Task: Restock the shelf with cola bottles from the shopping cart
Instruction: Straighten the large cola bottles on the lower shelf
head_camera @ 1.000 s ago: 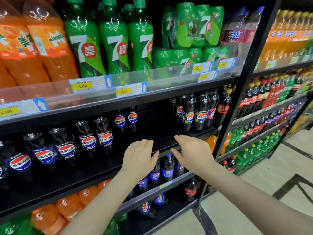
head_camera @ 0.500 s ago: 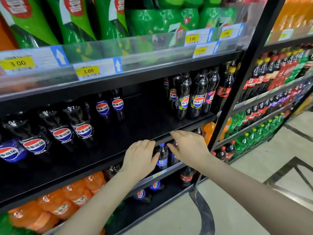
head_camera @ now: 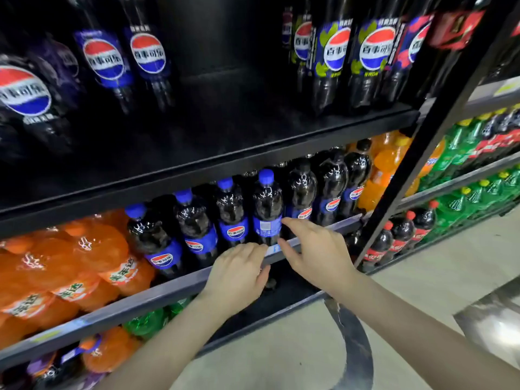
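Where the frame's upper edge cuts in, the large cola bottles (head_camera: 334, 60) on the upper shelf (head_camera: 225, 161) lose their caps and shoulders, and those at far left are smeared by blur. The shopping cart cannot be made out; only a curved grey bar (head_camera: 354, 342) rises from the bottom edge beside the right forearm. On the lower shelf (head_camera: 157, 294) a row of small blue-capped cola bottles (head_camera: 267, 209) stands upright behind the grey front rail, their bases hidden by it. Orange soda bottles (head_camera: 70, 266) crowd the row's left, more orange ones (head_camera: 385, 167) its right. The left hand (head_camera: 239, 277) lies over the rail below the row, fingers loosely bent with nothing in its grip, and it hides part of the dark gap beneath. The right hand (head_camera: 318, 251) reaches toward the bottle with the barcode label, fingers spread, index tip at or just beside the label; whether it touches, I cannot tell. A black upright post (head_camera: 427, 142) separates this bay from red-capped (head_camera: 399, 235) and green bottles (head_camera: 464, 198) on the right.
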